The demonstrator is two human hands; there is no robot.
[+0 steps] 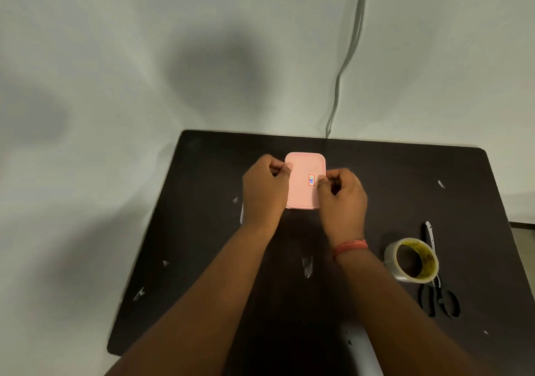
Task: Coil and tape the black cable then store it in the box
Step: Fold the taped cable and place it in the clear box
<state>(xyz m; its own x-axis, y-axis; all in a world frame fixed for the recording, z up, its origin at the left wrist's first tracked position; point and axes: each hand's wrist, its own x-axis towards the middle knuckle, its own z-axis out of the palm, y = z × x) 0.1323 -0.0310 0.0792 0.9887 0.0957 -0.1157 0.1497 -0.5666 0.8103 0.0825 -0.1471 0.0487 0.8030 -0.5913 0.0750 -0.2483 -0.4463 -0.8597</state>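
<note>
A small pink box point(302, 190) with its pink lid on stands on the dark table point(202, 231), toward the far side. A small sticker shows on the lid. My left hand point(265, 187) grips the box's left edge with curled fingers. My right hand point(341, 199) grips its right edge the same way. The black cable is not visible anywhere.
A roll of clear tape point(411, 260) stands at the right, with black-handled scissors point(437, 286) lying just behind and beside it. Several scraps of clear tape point(307, 265) are stuck about the tabletop. A grey cord point(344, 66) hangs down the pale wall behind.
</note>
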